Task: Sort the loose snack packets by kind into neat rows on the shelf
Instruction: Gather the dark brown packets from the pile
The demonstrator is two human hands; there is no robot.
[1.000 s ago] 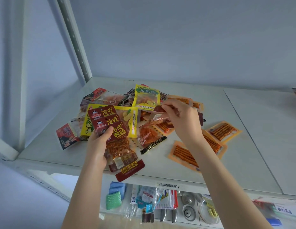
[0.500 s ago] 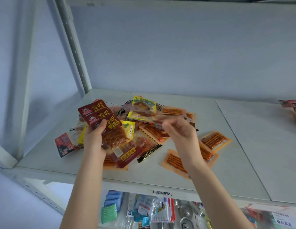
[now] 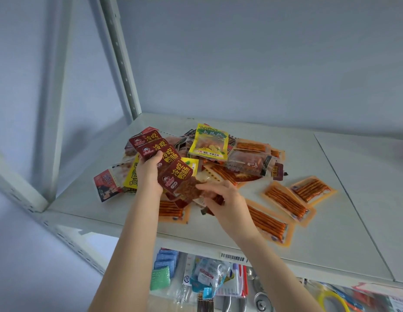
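Note:
A loose pile of snack packets lies on the white shelf point(image 3: 331, 233). My left hand point(image 3: 148, 174) grips a fanned stack of dark red packets point(image 3: 164, 154) with yellow lettering, held above the pile. My right hand point(image 3: 225, 203) pinches the lower end of the frontmost dark red packet point(image 3: 180, 179) in that fan. A yellow packet point(image 3: 208, 141) sits on top of the pile behind. Orange packets of thin sticks point(image 3: 286, 201) lie spread to the right. A red and white packet point(image 3: 106, 184) lies at the pile's left edge.
A slanted shelf upright point(image 3: 121, 59) rises at the back left. The shelf's front edge carries a barcode label point(image 3: 232, 257). Below it hang blue and green sponges point(image 3: 163, 269) and other packed goods. A seam point(image 3: 344, 188) splits the shelf on the right.
My right hand came down from the pile's top to the bottom of my left hand's stack, where one more dark red packet has joined the fan. The camera tilted up.

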